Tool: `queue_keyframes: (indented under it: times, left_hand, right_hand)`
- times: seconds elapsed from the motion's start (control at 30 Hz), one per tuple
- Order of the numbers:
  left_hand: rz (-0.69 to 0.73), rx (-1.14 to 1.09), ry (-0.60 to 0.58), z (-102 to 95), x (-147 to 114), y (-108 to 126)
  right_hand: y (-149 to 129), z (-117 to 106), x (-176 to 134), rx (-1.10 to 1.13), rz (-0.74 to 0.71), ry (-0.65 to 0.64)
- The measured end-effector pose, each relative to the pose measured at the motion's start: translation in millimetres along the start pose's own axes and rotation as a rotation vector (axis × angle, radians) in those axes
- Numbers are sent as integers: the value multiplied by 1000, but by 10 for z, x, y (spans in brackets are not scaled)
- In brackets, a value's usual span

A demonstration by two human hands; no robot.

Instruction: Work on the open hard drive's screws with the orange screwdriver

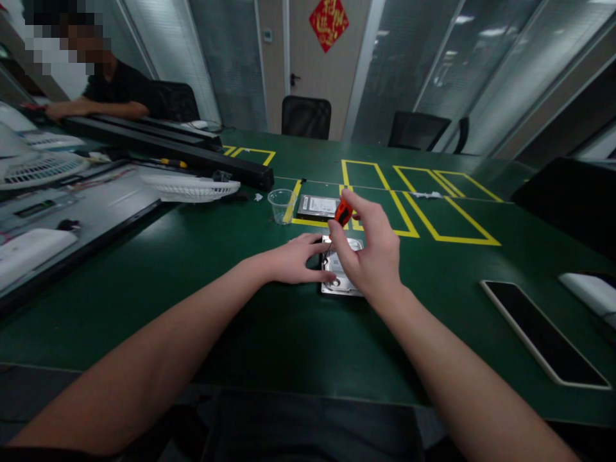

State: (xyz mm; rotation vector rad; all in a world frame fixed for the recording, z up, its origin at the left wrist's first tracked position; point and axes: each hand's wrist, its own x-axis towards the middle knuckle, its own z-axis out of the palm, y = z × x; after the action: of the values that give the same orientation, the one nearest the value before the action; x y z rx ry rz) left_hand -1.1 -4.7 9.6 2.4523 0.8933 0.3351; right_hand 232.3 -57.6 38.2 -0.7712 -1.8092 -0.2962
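Pinching the red-and-black screwdriver (343, 212) between thumb and fingertips, our right hand (374, 247) works above the hard drive (338, 264); our left hand (298, 258) has its fingers spread apart over the drive's left side. If that steadying hand slips, the drive could twist and the tip skid! Just beyond our fingers: a second drive (317, 205) and, leftward, a clear cup (282, 208), tippable by a stray knuckle.

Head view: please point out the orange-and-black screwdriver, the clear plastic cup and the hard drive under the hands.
Screwdriver (343, 212): head view, on its handle.
Clear plastic cup (282, 209): head view, on its side wall.
Hard drive (335, 264): head view, on its top face.
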Motion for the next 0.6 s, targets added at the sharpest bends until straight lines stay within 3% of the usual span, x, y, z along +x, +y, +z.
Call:
queue_keyframes:
  times: [0.2,0.43,0.6]
  left_hand:
    - [-6,10,-14,-4,2,-10]
    - [1,10,2,6,-2,-19]
    - [-25,27,-9,-2,0,-6]
  right_hand:
    - [53,-24,4,-16,30,25]
    - [4,12,3,17,-49,20]
    - [56,2,4,-9,-4,38]
